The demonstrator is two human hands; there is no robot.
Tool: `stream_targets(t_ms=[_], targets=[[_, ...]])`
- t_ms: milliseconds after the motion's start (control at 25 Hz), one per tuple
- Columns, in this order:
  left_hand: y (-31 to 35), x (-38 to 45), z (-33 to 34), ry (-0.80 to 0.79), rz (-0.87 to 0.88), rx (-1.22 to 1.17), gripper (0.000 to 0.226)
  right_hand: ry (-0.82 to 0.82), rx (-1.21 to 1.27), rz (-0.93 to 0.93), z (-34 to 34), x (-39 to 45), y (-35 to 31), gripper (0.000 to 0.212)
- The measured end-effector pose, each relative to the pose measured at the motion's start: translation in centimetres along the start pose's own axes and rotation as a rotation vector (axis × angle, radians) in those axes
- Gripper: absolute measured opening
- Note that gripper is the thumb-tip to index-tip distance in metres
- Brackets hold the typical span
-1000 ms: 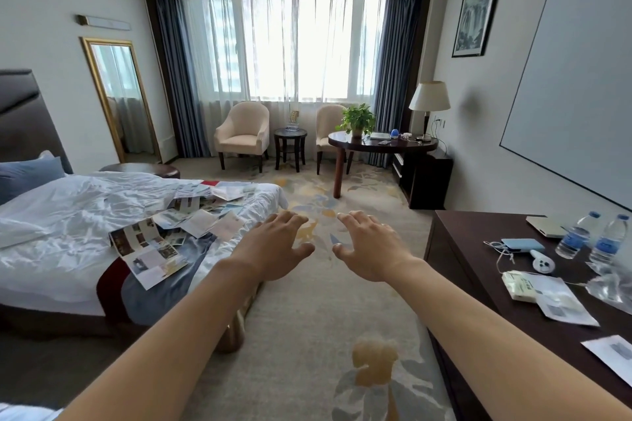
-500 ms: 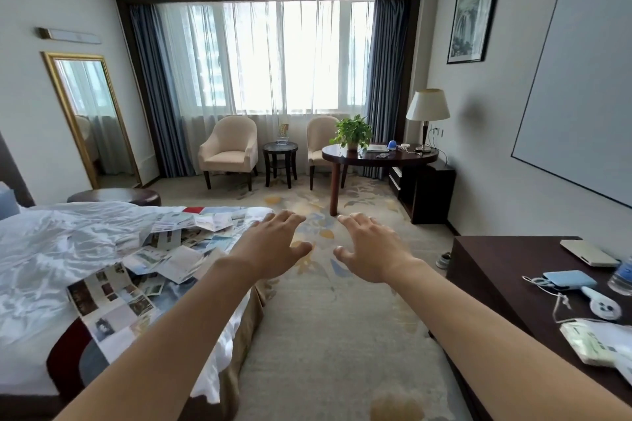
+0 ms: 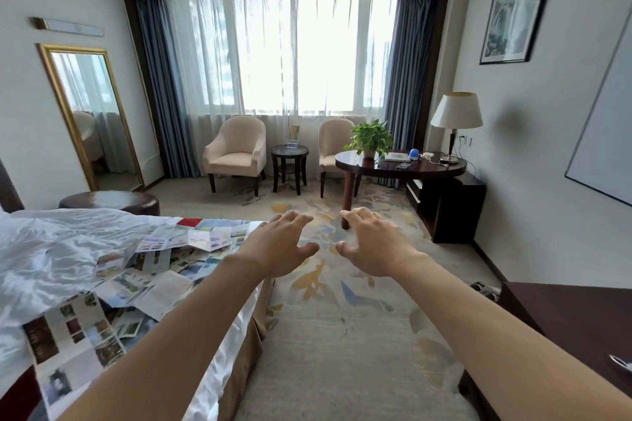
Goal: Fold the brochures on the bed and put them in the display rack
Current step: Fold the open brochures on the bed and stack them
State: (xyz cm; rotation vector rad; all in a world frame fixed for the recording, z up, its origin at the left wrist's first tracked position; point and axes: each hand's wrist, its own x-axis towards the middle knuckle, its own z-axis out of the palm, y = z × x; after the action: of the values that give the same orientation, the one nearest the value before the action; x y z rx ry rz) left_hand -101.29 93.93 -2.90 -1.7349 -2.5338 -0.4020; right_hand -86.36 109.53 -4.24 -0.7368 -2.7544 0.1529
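The left hand [image 3: 278,246] and right hand [image 3: 374,244] reach forward with fingers spread and nothing in them, probably because no sheet has been chosen yet. The brochures [image 3: 160,270] lie unfolded, scattered over the bed [image 3: 51,249] at the left; a small clear stand on the side table [image 3: 290,151] may be the display rack, though I cannot tell.

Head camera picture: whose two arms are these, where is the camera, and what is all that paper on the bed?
No machine here: a person wears a camera on the head, looking forward and down, so you see their own arms reaching out. The left hand and right hand are both open and hold nothing. On the bed at the left lie many unfolded brochures, scattered and overlapping near its foot. Across the room, a small round table between two armchairs carries a little stand, possibly the display rack; it is too small to tell.
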Motion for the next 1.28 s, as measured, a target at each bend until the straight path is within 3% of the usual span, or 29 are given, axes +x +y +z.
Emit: stream_targets(t_ms=[400, 840, 1040, 1280], targets=[[-9.8, 18.8, 3.7, -0.024, -0.065, 0.002, 0.065, -0.057, 0.006, -0.031, 5.9, 20.4, 6.2, 0.074], [-22.8, 41.3, 5.6, -0.012, -0.016, 0.016, 0.064, -0.023, -0.036, -0.022, 11.2, 43.9, 10.4, 0.073], [-30.4, 47.1, 6.0, -0.016, -0.121, 0.043, 0.064, -0.032, -0.027, -0.105, 14.4, 55.0, 9.9, 0.072], [-41.5, 51.9, 5.9, 0.018, -0.367, 0.051, 0.064, -0.089, 0.011, -0.372, 21.3, 70.5, 4.5, 0.073]])
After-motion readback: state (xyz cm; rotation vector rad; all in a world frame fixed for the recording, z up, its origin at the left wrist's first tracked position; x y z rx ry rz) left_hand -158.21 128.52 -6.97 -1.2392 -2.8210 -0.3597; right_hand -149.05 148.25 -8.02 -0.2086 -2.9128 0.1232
